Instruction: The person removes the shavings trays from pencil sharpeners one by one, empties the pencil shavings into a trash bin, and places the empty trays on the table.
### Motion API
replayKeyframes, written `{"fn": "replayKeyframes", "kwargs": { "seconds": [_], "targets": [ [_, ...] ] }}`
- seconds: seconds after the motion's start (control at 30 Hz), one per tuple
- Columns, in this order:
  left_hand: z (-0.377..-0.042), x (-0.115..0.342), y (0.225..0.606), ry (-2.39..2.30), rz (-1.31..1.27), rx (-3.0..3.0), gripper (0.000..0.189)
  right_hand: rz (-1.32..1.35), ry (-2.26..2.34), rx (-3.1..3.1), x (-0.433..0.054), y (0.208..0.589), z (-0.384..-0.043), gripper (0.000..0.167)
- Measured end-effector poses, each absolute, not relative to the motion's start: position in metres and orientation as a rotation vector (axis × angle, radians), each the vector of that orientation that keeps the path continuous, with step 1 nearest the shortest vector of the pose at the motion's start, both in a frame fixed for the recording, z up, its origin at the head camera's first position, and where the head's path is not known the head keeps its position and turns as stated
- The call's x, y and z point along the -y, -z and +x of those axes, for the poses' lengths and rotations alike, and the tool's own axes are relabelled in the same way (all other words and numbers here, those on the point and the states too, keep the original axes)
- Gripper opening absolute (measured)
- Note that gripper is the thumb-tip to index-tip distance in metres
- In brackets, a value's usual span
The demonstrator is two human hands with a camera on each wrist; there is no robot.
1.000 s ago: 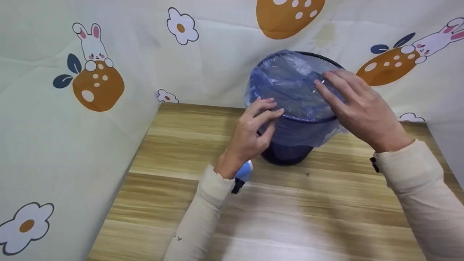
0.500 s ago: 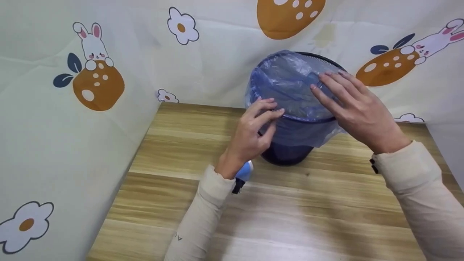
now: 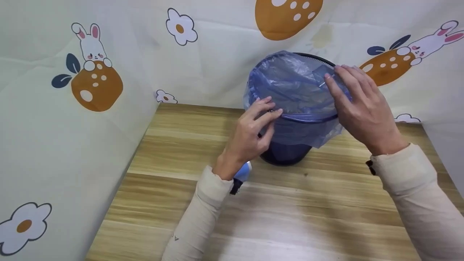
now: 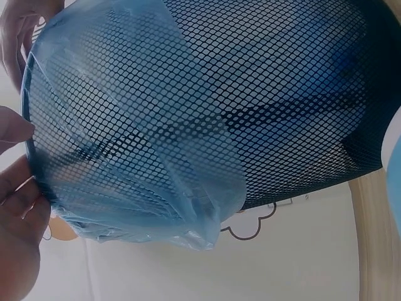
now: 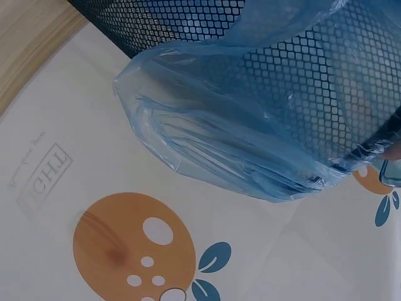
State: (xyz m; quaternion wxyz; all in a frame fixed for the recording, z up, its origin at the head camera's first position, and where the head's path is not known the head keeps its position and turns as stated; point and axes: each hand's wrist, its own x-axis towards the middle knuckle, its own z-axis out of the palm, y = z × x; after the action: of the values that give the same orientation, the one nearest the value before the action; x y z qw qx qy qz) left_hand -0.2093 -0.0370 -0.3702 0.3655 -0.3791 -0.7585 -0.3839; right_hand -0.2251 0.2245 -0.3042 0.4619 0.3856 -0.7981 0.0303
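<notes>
A dark mesh wastebasket (image 3: pixel 284 154) stands near the back wall, a thin blue bin liner (image 3: pixel 293 136) inside it and folded down over its rim. The liner covers the front and left of the rim, while dark rim shows at the back right. My left hand (image 3: pixel 252 130) grips the front-left rim through the liner, fingers over the inside. At the right rim my right hand (image 3: pixel 366 108) pinches the liner, fingertips over the opening. In the right wrist view, loose liner (image 5: pixel 207 125) bulges out from the mesh and only a fingertip (image 5: pixel 393 152) shows.
A blue and white object (image 3: pixel 243 170) lies on the wooden table (image 3: pixel 174 152) behind my left wrist, partly hidden. Light cloth walls (image 3: pixel 214 72) printed with rabbits, oranges and flowers stand around the table, close behind the wastebasket.
My right hand first shifts slightly left over the opening, then back right to the rim, its fingers drawn outward. My left hand keeps its place on the rim.
</notes>
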Motion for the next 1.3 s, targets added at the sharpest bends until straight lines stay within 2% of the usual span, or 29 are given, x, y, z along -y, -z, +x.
{"fn": "replayKeyframes", "kwargs": {
  "seconds": [0.23, 0.73, 1.3],
  "targets": [
    [-0.207, 0.037, 0.371, 0.945, -0.96, 1.966, 0.027, 0.795, -0.194, 1.98, -0.224, 0.304, -0.221, 0.039],
    [-0.198, 0.04, 0.366, 0.872, -0.953, 2.009, 0.035, 0.513, -0.462, 2.19, -0.237, 0.307, -0.191, 0.063],
    [-0.196, 0.042, 0.371, 0.864, -0.943, 1.977, 0.034, 0.328, -0.585, 2.206, -0.26, 0.335, -0.169, 0.066]
  ]
}}
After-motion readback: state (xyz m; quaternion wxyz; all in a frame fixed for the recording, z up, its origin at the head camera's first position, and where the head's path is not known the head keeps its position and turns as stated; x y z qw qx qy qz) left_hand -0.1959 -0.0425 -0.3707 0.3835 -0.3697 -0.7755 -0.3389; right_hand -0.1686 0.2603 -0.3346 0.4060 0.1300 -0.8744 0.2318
